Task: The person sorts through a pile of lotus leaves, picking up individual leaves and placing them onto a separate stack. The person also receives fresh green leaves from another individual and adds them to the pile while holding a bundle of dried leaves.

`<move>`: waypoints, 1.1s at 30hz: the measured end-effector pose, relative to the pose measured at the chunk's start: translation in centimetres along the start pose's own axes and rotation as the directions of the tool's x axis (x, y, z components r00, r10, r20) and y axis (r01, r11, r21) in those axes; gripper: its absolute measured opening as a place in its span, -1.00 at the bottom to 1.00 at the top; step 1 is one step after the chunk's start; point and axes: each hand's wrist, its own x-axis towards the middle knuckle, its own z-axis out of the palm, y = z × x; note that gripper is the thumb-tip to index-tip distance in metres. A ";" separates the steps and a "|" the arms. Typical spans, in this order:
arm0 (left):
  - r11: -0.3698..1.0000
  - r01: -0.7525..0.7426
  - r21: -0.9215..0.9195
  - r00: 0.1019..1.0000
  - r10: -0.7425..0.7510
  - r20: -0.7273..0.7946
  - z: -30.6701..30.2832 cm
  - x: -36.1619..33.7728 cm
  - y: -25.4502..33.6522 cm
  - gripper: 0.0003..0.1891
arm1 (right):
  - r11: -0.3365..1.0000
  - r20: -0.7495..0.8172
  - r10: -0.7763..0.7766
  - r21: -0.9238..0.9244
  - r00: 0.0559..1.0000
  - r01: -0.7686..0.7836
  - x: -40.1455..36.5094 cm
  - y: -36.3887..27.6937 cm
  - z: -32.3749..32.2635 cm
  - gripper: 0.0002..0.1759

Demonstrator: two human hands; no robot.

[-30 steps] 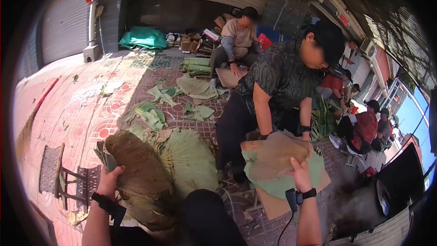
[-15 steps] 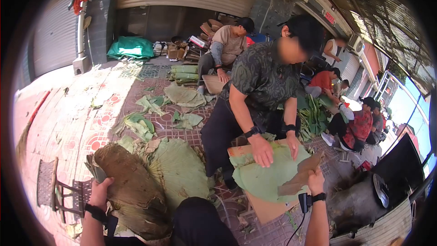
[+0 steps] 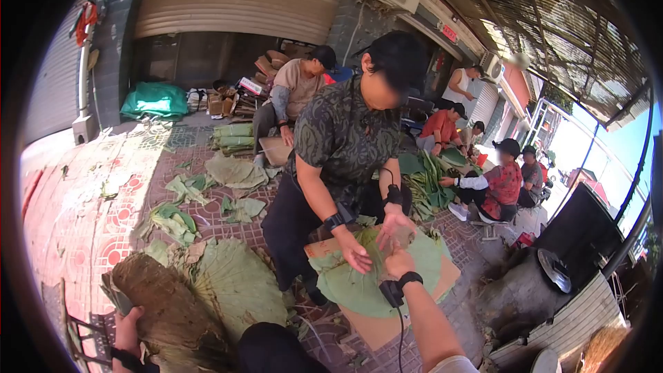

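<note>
- Leaves [image 3: 238, 283], brown and green, spread from the left middle of the frame down to the lower centre, several lying loose on the tiled floor [image 3: 103, 235]
- Co-worker in a dark patterned shirt [image 3: 342, 141], centre of the frame, head bent down, arms reaching toward the lower centre
- Cardboard sheet [image 3: 376, 328], lower centre, with one corner pointing toward the bottom of the frame
- Brown leaf stack [image 3: 169, 300], lower left, dry and layered, overlapping paler green leaves on its right side
- Green leaf [image 3: 338, 276], lower centre, laid broad and flat over the cardboard sheet and leaving parts of its edge showing
- Green sack [image 3: 155, 101], upper left, beside the wall
- Left hand [image 3: 127, 328], lower left edge, closed on the outer edge of the brown leaf stack, thumb showing, the other fingers mostly hidden
- Right hand [image 3: 399, 262], lower centre, fingers curled in above the green leaf, just beside the co-worker's open hand [image 3: 394, 226]; blur there, so I cannot tell whether it has hold of anything
- Dark wristband [image 3: 410, 278], lower centre, around the right wrist
</note>
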 end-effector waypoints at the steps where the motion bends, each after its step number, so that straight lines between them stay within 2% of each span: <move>1: 1.000 0.006 -0.005 1.000 -0.006 0.014 0.2 -0.3 0.3 -0.64 | 0.999 0.051 0.035 0.020 0.998 -0.036 0.0 -0.3 -0.1 -0.28; 4: 1.000 0.019 0.020 1.000 -0.019 0.016 0.0 -0.3 0.7 -0.64 | 0.995 -0.017 -0.073 -0.069 0.997 0.072 -0.7 -1.0 0.2 -0.29; 7: 1.000 0.027 0.008 0.999 -0.027 0.037 -0.1 -0.6 0.9 -0.61 | 0.993 0.015 -0.099 -0.059 0.995 0.100 -0.5 -1.4 0.5 -0.25; 9: 1.000 0.019 0.000 0.999 -0.019 0.048 -0.1 -0.9 1.4 -0.60 | 0.997 0.048 -0.051 0.054 0.998 0.049 0.0 -1.0 1.2 -0.25; 11: 1.000 0.004 -0.005 0.999 -0.003 0.051 0.2 -1.0 1.6 -0.61 | 0.999 0.039 -0.016 0.039 0.999 0.014 -0.1 -1.2 1.1 -0.29; 13: 0.998 0.068 -0.013 0.995 -0.067 0.072 0.8 -1.6 2.7 -0.61 | 0.991 -0.011 -0.037 -0.133 0.999 0.035 -2.2 -3.4 -0.7 -0.33; 15: 0.995 0.098 -0.033 0.995 -0.098 0.009 1.3 -2.5 3.7 -0.61 | 0.997 0.004 -0.035 -0.062 0.999 0.036 -1.4 -3.3 0.2 -0.32; 16: 0.993 0.119 -0.005 0.993 -0.119 -0.018 0.1 -1.3 2.3 -0.62 | 0.978 -0.106 -0.173 -0.135 0.979 0.158 -0.6 -2.3 1.6 -0.31; 17: 0.993 0.115 0.002 0.993 -0.115 0.026 -0.1 -1.2 2.5 -0.63 | 0.979 -0.078 -0.197 -0.074 0.977 0.192 -1.1 -3.2 1.4 -0.26; 18: 0.993 0.119 0.019 0.993 -0.118 -0.008 -0.3 -0.9 2.2 -0.64 | 0.974 -0.072 -0.191 -0.135 0.979 0.180 -2.3 -5.0 1.0 -0.21; 19: 0.992 0.125 -0.008 0.992 -0.125 0.023 -0.2 -1.0 2.5 -0.65 | 0.920 -0.202 -0.392 -0.102 0.898 0.379 -1.7 -4.8 2.1 -0.18; 20: 0.991 0.136 -0.004 0.991 -0.135 0.021 -0.3 -0.9 2.7 -0.65 | 0.888 -0.235 -0.454 -0.044 0.860 0.457 -3.6 -7.9 1.2 -0.20; 22: 0.988 0.156 -0.002 0.988 -0.156 0.021 -0.9 -0.7 2.4 -0.64 | 0.776 -0.357 -0.592 -0.011 0.722 0.631 -7.6 -14.8 0.1 -0.20; 24: 0.985 0.171 -0.001 0.985 -0.171 0.033 -1.0 -0.1 1.9 -0.64 | 0.645 -0.340 -0.683 0.133 0.646 0.753 -11.6 -21.0 -0.2 -0.25; 25: 0.989 0.147 -0.017 0.989 -0.146 0.036 -0.8 -0.1 2.1 -0.65 | 0.567 -0.213 -0.730 0.340 0.649 0.750 -13.5 -24.1 0.2 -0.33; 26: 0.991 0.126 -0.038 0.991 -0.124 0.042 -0.6 -0.5 2.5 -0.66 | 0.486 -0.071 -0.801 0.504 0.595 0.714 -15.0 -26.6 0.7 -0.42; 27: 0.992 0.105 -0.064 0.994 -0.103 0.040 -0.6 -0.6 2.5 -0.66 | 0.492 0.107 -0.832 0.595 0.545 0.636 -14.9 -28.4 2.6 -0.46; 30: 0.995 0.102 -0.016 0.994 -0.102 -0.034 -1.8 -1.0 2.7 -0.72 | 0.557 0.346 -0.831 0.508 0.436 0.657 -14.8 -34.0 8.2 -0.47; 33: 0.996 0.091 0.002 0.991 -0.091 -0.096 -5.0 -2.8 4.0 -0.72 | 0.597 0.547 -0.757 0.354 0.358 0.720 -14.3 -35.8 15.7 -0.42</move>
